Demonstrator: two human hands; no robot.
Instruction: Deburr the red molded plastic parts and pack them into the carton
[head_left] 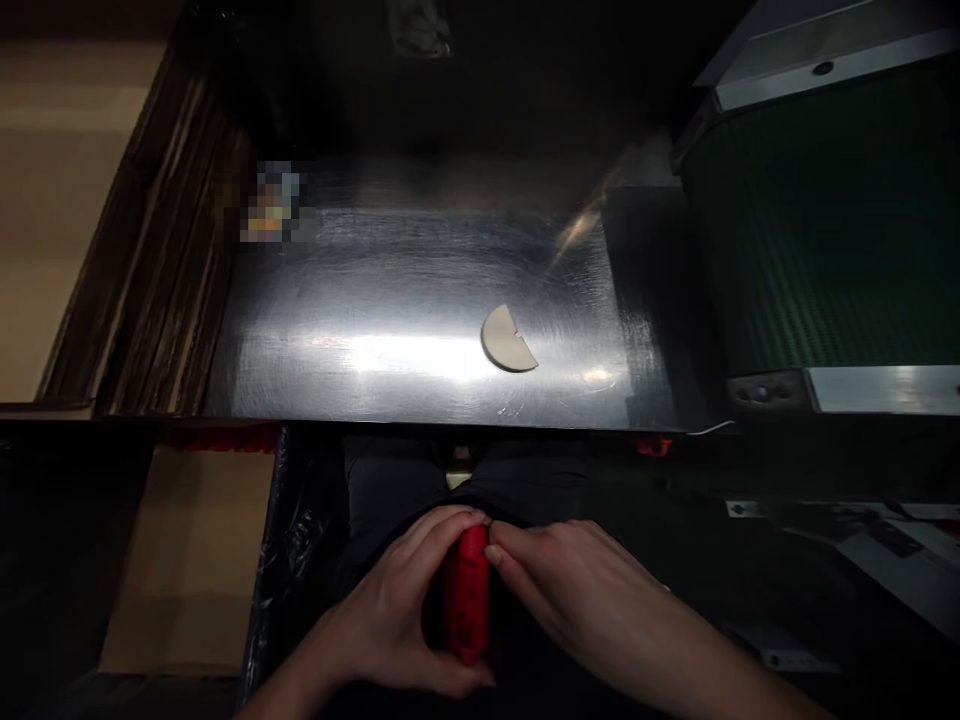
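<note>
Low in the view, close to my body, is a narrow red plastic object [466, 595], seen edge-on. My left hand [401, 595] grips it from the left, fingers at its far end and thumb at its near end. My right hand [574, 580] is closed at its far right corner, with thumb and index finger pinched against it. What kind of object it is, and whether a small part sits in that pinch, I cannot make out. Beyond the hands, a flat cream half-disc [505, 342] with a small notch in its straight edge lies on the metal table [390, 290].
Stacked cardboard [172, 220] stands along the table's left side. A green conveyor belt [832, 230] with a metal frame is at the right. Below left is a cardboard box [191, 550] beside black plastic sheeting [281, 560]. A blurred, pixelated item [274, 205] lies at the back left.
</note>
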